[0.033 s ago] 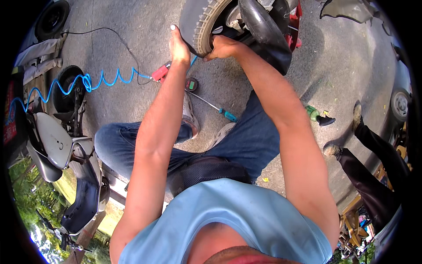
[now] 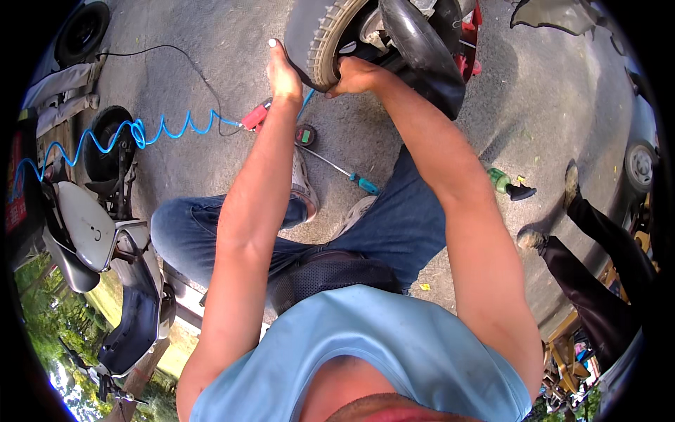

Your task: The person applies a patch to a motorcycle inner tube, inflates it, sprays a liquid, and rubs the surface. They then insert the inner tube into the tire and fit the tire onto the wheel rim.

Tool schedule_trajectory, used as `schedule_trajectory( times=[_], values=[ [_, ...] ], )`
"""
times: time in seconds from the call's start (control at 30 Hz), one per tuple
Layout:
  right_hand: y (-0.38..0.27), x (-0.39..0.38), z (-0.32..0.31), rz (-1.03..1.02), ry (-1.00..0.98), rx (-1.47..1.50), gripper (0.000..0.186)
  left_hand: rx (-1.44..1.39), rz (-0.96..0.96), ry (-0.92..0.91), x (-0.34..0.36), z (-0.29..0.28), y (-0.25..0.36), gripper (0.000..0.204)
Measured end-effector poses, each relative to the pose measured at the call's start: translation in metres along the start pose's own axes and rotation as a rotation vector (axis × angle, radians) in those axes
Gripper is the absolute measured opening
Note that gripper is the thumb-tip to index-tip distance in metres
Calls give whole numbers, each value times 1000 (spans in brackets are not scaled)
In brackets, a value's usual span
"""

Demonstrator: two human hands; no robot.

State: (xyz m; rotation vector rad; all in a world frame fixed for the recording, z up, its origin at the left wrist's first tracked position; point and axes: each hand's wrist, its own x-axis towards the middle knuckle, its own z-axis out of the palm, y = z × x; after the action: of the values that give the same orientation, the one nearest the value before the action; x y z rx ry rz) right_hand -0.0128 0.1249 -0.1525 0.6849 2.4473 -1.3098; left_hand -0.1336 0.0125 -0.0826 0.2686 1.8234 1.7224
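The black tyre [image 2: 309, 42] of a scooter wheel stands at the top of the view, its chunky tread facing right. My left hand [image 2: 283, 76] presses on its left side, thumb stretched up along it; the other fingers are mostly hidden. On the right side, my right hand [image 2: 356, 75] grips the tyre edge beside the tread, fingers partly hidden behind it. A shiny black mudguard [image 2: 415, 42] curves close to my right wrist. Below the wheel lie a red air-line tool [image 2: 256, 114], a round gauge [image 2: 306, 135] with a greenish display, and a screwdriver [image 2: 365, 184] with a teal handle.
A blue coiled hose [image 2: 162, 128] runs left across the asphalt. Parked scooters stand at left, one with a white body panel [image 2: 84, 221]. A green bottle [image 2: 499, 180] lies right of my knee. Another person's dark-trousered legs [image 2: 587, 274] stand at right, near a car wheel [image 2: 640, 167].
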Motion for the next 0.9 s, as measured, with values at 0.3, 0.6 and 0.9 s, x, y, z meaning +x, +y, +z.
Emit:
schedule_trajectory(
  times=[0.3,0.6,0.9],
  values=[
    [4,-76,-19,72,233,-85,48,227,261,127,9,3,9,69],
    [23,-95,0,-232,540,-479,40,435,129,179,-5,16,32,76],
    [42,7,-7,138,-263,-614,51,483,181,249,-4,6,28,77]
  ],
)
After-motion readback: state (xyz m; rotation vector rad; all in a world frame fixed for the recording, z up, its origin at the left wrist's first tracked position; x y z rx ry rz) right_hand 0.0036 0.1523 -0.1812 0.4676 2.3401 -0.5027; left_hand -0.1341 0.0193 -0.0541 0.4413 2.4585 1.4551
